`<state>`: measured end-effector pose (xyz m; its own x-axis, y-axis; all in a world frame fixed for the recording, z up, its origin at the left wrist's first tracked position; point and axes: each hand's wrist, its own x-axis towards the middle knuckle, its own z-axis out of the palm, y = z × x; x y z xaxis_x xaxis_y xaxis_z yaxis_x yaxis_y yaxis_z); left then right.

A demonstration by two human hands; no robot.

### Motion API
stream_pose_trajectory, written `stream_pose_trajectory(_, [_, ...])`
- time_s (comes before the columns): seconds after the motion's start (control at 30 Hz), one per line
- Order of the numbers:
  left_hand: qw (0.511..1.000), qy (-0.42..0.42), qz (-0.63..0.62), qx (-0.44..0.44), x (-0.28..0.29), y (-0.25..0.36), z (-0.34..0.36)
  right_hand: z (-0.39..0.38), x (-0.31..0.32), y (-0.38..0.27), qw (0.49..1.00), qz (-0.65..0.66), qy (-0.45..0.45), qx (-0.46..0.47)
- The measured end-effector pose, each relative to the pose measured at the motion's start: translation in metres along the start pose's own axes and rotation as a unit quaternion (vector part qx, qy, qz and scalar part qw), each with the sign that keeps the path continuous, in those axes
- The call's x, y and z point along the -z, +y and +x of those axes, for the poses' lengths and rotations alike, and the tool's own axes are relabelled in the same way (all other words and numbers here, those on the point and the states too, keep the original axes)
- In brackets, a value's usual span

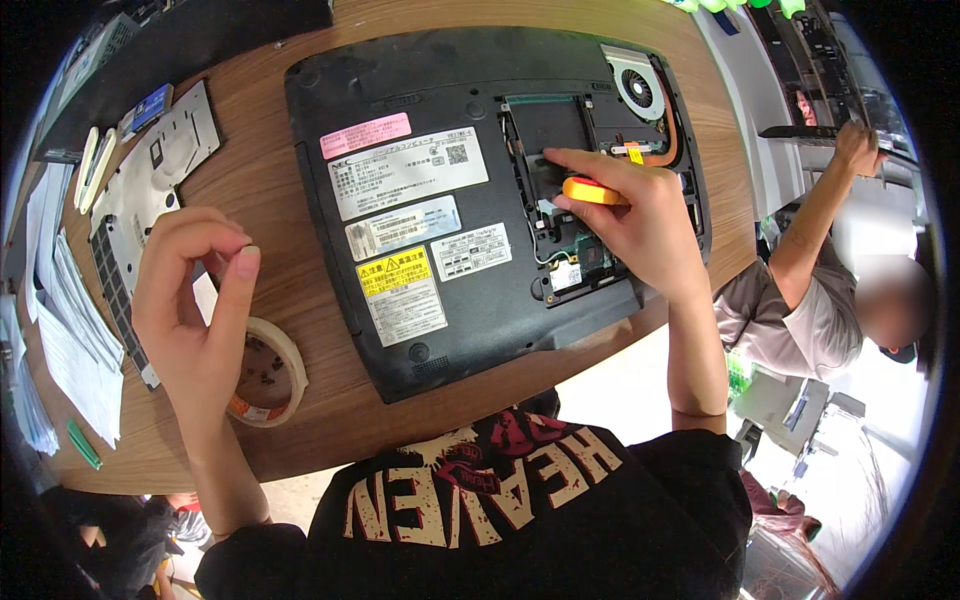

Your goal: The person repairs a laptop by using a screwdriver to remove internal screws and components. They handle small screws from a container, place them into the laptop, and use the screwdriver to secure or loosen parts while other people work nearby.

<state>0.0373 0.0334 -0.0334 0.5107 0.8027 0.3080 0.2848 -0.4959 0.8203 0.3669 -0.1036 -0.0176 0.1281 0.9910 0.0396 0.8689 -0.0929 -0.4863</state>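
Observation:
A black laptop point(400, 75) lies upside down on the wooden table, its bottom compartment uncovered, with a cooling fan point(637, 88) and a copper heat pipe point(662, 157) showing. Over that compartment my right hand point(640, 215) grips a screwdriver point(592, 191) by its yellow and red handle; the tip is hidden. My left hand point(195, 300) is raised left of the laptop, thumb and forefinger pinched together, and whatever sits between them is too small to make out. Beneath its wrist stands a roll of tape point(290, 355) with several small dark screws inside its ring.
A removed metal and black panel point(180, 150) lies at the left, beside stacked papers point(75, 340) and a green object point(84, 445). White pen-like tools point(95, 165) rest at the far left. Another person point(810, 300) works at the right, one arm raised.

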Motion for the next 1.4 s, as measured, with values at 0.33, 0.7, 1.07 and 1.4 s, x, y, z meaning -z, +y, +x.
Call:
stream_pose_trajectory(0.33, [1.0,-0.003,-0.015,-0.018,0.002,-0.009,-0.007,-0.012,0.026,-0.007,1.0,-0.017,-0.025,-0.001])
stream_pose_trajectory(0.7, [0.998,0.007,-0.066,0.017,-0.005,-0.019,-0.009,-0.13,0.057,0.003,0.953,0.288,0.064,-0.069])
stream_pose_trajectory(1.07, [0.997,0.032,-0.059,-0.022,-0.008,-0.007,-0.003,-0.18,-0.02,0.082,0.493,0.838,0.235,-0.01])
stream_pose_trajectory(1.4, [0.998,0.063,0.015,-0.024,0.026,-0.001,-0.041,-0.162,-0.03,0.098,0.424,0.854,0.296,0.058])
